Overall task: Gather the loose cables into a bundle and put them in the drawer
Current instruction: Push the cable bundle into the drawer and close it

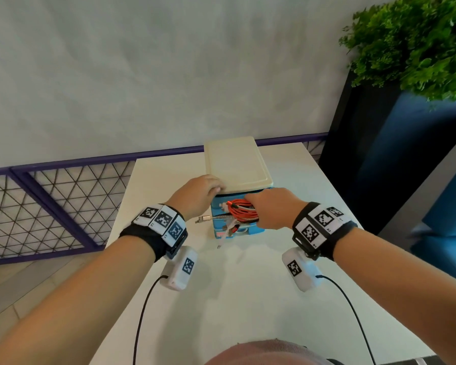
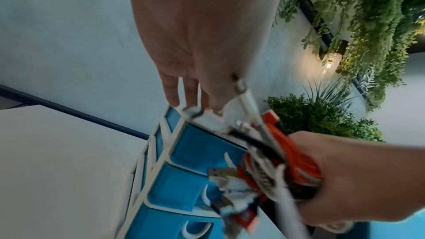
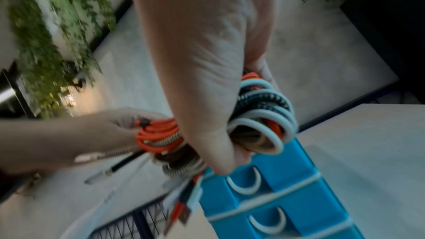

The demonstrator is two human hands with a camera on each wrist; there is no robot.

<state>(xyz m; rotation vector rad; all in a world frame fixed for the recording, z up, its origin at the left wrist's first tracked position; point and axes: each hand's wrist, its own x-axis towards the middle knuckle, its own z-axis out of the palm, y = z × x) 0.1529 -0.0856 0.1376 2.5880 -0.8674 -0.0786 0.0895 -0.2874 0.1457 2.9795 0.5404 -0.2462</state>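
Note:
A small cabinet with a cream top and blue drawers stands on the white table. The drawer fronts that show look closed. My right hand grips a coiled bundle of cables, orange, white and braided, right in front of the upper drawers. Loose plug ends hang from the bundle. My left hand rests with fairly straight fingers on the cabinet's top front left corner, beside the bundle.
A purple railing with wire mesh runs behind and left of the table. A dark blue planter with a green plant stands at the right. The cabinet sits near the table's far edge.

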